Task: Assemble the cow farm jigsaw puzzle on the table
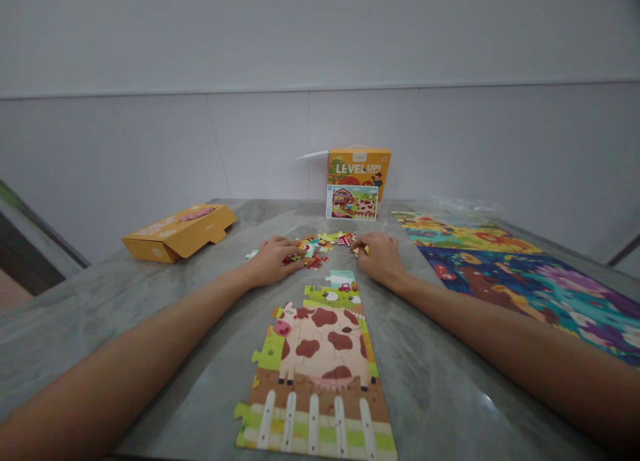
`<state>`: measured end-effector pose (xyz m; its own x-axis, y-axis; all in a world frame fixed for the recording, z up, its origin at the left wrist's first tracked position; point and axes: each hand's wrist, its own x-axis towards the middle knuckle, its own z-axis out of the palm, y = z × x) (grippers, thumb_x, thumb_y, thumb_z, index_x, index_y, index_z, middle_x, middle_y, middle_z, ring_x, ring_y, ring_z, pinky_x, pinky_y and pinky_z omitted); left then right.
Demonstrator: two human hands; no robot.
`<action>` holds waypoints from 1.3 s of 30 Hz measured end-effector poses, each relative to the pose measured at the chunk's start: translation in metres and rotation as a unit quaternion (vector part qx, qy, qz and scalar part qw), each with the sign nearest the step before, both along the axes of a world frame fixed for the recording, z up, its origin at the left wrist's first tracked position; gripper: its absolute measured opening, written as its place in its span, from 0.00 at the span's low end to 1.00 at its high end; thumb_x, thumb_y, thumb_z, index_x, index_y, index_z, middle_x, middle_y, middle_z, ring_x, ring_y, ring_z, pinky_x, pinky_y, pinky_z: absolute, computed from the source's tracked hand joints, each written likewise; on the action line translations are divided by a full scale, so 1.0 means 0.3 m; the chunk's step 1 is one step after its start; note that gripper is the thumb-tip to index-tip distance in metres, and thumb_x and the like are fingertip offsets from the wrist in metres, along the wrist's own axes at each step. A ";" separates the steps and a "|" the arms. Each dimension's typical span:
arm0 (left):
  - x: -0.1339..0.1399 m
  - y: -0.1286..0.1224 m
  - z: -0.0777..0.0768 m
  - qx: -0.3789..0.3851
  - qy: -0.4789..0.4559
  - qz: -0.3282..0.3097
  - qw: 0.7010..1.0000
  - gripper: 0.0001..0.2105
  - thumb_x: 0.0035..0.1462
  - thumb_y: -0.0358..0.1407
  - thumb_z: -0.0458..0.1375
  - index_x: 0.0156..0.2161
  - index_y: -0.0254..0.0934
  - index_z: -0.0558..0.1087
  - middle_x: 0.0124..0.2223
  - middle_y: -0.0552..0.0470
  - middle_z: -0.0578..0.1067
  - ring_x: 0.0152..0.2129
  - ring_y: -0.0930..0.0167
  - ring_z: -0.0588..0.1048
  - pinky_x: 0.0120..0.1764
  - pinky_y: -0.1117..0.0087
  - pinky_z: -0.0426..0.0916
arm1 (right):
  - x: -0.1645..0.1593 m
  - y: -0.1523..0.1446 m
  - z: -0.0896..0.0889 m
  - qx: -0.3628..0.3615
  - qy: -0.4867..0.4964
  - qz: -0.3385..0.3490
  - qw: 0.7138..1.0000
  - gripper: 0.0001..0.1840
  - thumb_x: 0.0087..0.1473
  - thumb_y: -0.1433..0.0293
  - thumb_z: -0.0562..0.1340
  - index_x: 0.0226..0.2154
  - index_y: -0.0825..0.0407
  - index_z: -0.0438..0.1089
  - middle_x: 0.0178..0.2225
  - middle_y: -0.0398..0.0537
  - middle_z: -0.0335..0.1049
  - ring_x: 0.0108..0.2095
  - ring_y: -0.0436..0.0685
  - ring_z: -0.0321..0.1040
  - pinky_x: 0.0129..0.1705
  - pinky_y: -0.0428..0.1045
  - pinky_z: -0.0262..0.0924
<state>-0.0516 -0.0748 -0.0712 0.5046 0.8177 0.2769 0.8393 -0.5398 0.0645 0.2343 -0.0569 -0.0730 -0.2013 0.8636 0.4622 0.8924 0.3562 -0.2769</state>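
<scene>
A partly joined jigsaw puzzle lies on the table between my forearms, with a spotted cow, a white fence and grass on it. Beyond its far edge is a pile of loose puzzle pieces. My left hand rests at the pile's left side, fingers stretched out over the pieces. At the right side, my right hand has its fingers curled in, with a yellowish puzzle piece showing between thumb and fingers. Part of that piece is hidden by the hand.
Behind the pile a picture card leans on an upright orange box. An orange box lid lies at the left. Two joined puzzles, one yellow and one dark blue, lie at the right, with clear plastic behind them.
</scene>
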 end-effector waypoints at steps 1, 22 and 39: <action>-0.003 0.009 -0.005 0.001 -0.012 -0.004 1.000 0.18 0.63 0.49 0.55 0.53 0.46 0.75 0.57 0.49 0.74 0.54 0.58 0.69 0.55 0.56 0.62 | -0.003 0.001 0.001 -0.002 0.000 0.001 1.000 0.14 0.53 0.76 0.57 0.34 0.48 0.78 0.39 0.47 0.76 0.45 0.59 0.67 0.48 0.54 0.50; -0.006 0.005 0.001 -0.007 -0.040 0.016 0.999 0.18 0.61 0.44 0.57 0.53 0.43 0.75 0.52 0.47 0.77 0.48 0.62 0.75 0.50 0.63 0.66 | 0.015 0.034 -0.004 -0.089 -0.022 -0.082 0.992 0.24 0.56 0.57 0.61 0.52 0.50 0.73 0.49 0.59 0.73 0.52 0.70 0.67 0.54 0.64 0.54; -0.026 0.001 0.020 0.027 -0.085 0.031 0.996 0.12 0.53 0.29 0.55 0.38 0.40 0.80 0.40 0.48 0.78 0.40 0.64 0.75 0.47 0.63 0.68 | 0.038 0.057 -0.019 0.021 0.272 0.154 0.950 0.17 0.54 0.66 0.61 0.46 0.55 0.73 0.34 0.49 0.75 0.35 0.57 0.72 0.41 0.52 0.67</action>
<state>-0.0595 -0.0744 -0.0653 0.3961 0.8277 0.3976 0.8507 -0.4938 0.1804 0.2457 -0.0399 -0.0786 -0.1616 0.7809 0.6033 0.4731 0.5979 -0.6471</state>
